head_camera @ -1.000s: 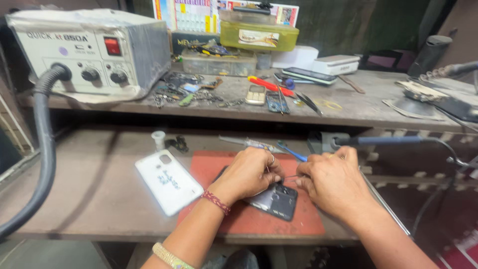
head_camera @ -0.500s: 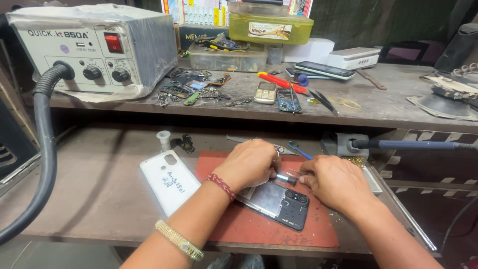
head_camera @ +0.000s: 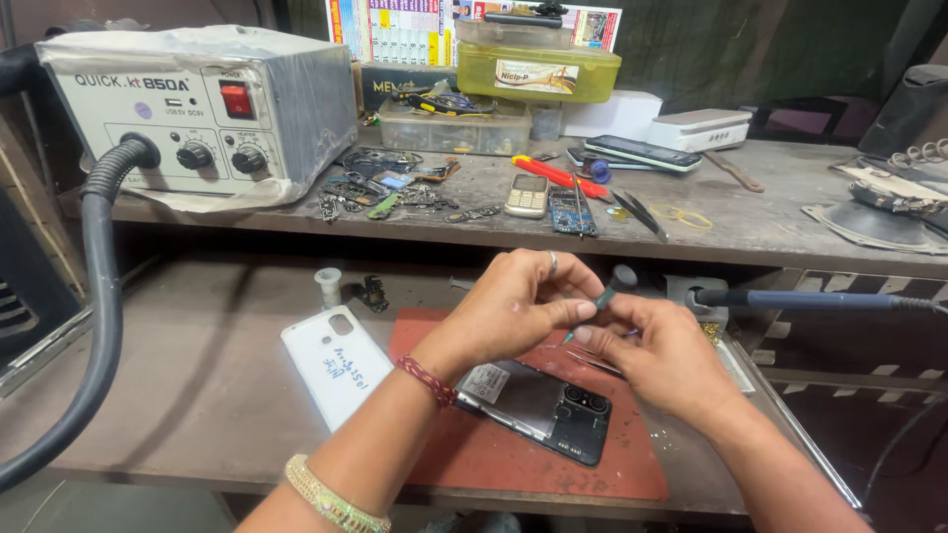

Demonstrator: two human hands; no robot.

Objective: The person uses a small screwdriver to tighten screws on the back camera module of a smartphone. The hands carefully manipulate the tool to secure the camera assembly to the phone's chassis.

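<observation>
- Nearest to us, a dark opened phone [head_camera: 541,406] lies face down on the red work mat [head_camera: 592,464], its camera end towards four o'clock; neither hand touches it.
- At nine o'clock from the phone, just off the mat, we see a white back cover [head_camera: 336,363] with handwriting, lying flat on the lower bench [head_camera: 188,395].
- Above the phone we hold both hands together. Our left hand [head_camera: 513,306] has its fingers curled, thumb and forefinger pinching the shaft of a small screwdriver [head_camera: 604,294].
- Our right hand [head_camera: 664,355] meets it from three o'clock, fingertips closed on the same tool near its tip; the dark cap sticks up at twelve o'clock.
- Farther off, at three o'clock, a blue-handled soldering iron [head_camera: 790,299] rests level.
- On the upper shelf at twelve o'clock lie a small keypad phone [head_camera: 526,195] and a red-handled tool [head_camera: 558,177].
- Farthest, at ten o'clock, stands a grey hot-air station [head_camera: 197,114] with its black hose [head_camera: 99,326] hanging down.
</observation>
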